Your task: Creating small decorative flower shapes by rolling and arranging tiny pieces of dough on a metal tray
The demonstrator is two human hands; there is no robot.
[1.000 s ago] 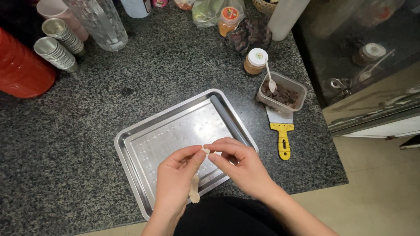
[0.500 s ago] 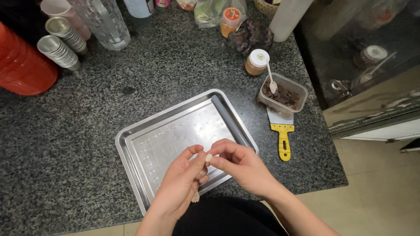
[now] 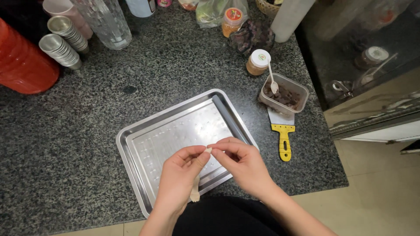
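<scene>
Head view, two hands, left hand and right hand, each grip pinching one pale strip, one tray

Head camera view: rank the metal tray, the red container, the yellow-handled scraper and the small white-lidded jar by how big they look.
1. Metal tray, clearly largest.
2. Red container, though cut off by the picture's edge, so its full size is unsure.
3. Yellow-handled scraper, partly under the plastic tub.
4. White-lidded jar, smallest, but it sits farther from the camera.

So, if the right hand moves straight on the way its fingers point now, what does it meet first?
The right hand points left at the left hand, so it would likely meet those fingertips first; both already pinch a small pale piece over the steel tray.
</scene>
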